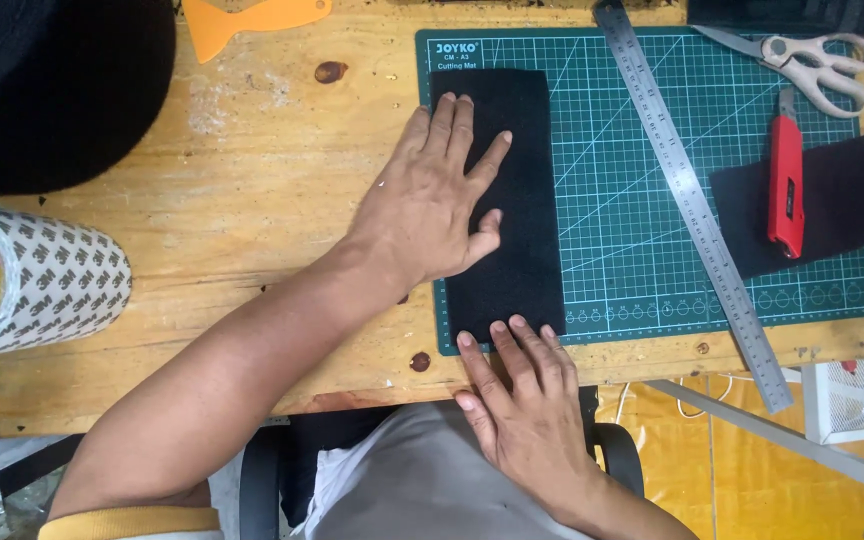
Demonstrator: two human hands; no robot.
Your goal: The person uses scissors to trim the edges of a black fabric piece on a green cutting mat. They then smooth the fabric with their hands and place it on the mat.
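A black rectangular piece of fabric lies along the left side of a green cutting mat. My left hand lies flat on top of it, fingers spread, pressing its upper left part. My right hand rests at the near table edge, its fingertips touching the fabric's bottom edge. Neither hand grips anything.
A long steel ruler lies diagonally across the mat. A red utility knife rests on a second black piece at the right, scissors above. A large tape roll, orange scraper and black material sit left.
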